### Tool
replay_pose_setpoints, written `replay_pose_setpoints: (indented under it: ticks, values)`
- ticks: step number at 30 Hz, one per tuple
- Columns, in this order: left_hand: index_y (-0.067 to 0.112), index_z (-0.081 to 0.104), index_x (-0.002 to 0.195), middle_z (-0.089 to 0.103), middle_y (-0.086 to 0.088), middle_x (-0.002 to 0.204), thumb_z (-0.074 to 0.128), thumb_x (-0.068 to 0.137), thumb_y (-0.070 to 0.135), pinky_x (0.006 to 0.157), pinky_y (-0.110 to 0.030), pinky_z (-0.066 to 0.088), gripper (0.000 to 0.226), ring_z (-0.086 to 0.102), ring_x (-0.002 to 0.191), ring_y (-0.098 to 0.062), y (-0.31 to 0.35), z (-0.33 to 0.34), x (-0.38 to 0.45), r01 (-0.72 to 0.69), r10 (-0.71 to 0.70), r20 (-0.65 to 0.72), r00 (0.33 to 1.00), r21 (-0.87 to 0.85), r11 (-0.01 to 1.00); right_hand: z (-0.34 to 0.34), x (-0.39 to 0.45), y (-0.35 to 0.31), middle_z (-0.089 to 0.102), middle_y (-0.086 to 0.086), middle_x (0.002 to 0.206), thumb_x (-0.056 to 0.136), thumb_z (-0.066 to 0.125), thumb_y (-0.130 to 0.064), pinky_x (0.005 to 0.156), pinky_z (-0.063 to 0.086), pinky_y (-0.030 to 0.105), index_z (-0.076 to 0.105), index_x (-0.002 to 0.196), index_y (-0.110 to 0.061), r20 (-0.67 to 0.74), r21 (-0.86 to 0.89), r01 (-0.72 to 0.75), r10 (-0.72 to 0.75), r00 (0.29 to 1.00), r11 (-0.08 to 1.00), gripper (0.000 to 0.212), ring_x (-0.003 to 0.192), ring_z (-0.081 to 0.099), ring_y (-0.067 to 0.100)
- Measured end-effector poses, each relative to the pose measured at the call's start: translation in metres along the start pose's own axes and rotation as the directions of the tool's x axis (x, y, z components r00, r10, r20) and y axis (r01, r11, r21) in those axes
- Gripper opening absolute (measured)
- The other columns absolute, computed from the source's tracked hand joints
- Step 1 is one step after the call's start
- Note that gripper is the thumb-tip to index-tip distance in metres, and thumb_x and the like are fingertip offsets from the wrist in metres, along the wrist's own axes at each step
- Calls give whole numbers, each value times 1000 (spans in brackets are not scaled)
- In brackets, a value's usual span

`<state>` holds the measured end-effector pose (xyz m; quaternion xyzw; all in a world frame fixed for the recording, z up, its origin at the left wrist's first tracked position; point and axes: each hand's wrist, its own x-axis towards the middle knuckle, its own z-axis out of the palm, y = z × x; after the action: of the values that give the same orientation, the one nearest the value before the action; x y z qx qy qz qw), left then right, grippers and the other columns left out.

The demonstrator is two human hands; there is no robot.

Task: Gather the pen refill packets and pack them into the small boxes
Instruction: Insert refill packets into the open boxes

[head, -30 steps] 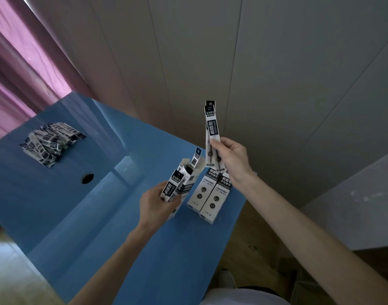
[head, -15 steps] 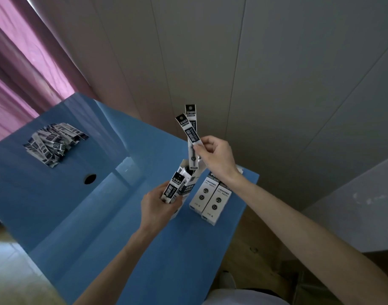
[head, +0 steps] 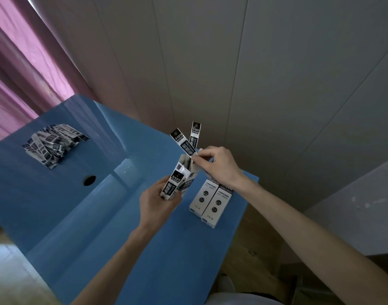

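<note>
Lowered since before: right hand (head: 219, 167), fingers pinching two packets (head: 189, 140) at the mouth of the box (head: 184, 183). Left hand (head: 156, 200) grips box. Risk: splayed packets snag the rim. Spare packets (head: 53, 145) far left of box on worktop (head: 100, 227).

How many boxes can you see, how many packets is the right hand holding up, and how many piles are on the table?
Boxes lying flat on the table: 2
Open box in the left hand: 1
Packets pinched by the right hand: 2
Loose piles of packets: 1
Total: 6
</note>
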<state>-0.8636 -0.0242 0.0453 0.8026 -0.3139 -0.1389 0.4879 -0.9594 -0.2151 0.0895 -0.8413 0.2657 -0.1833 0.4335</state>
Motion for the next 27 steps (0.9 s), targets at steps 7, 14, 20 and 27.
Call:
replay_pose_setpoints:
  ticks: [7,14,20,27]
  values:
    - [49,69,101,75,25,99,79,79,8,70,-40,61,48,71,77,-4,2,0,-1,-6,6,0,1000,1,1000,-14,1,-3,77,-12,98,96,71,-30,84,60,39,77,112,-22,-5,81,21,-21,1000,996,19,87,70,8]
    - [50,69,101,73,30,106,77,80,13,73,-40,61,44,72,82,-2,1,0,-2,-20,19,21,1000,23,1000,-21,13,-20,77,0,93,92,77,-18,65,51,17,72,99,-17,-222,612,-15,190,956,791,9,77,69,5]
    - [47,70,103,72,33,107,72,76,21,68,-43,61,38,72,79,-4,1,0,-1,-51,50,32,998,33,998,-14,9,-15,79,3,95,90,79,-17,80,61,31,73,100,-13,-197,627,-50,220,956,777,12,87,75,16]
    - [50,70,102,72,21,78,70,75,22,62,-45,58,38,68,69,-12,0,-2,3,23,-26,24,999,112,993,-1,-3,0,79,-3,90,88,81,-27,80,60,29,76,95,-18,-165,452,-78,169,972,889,13,86,75,14]
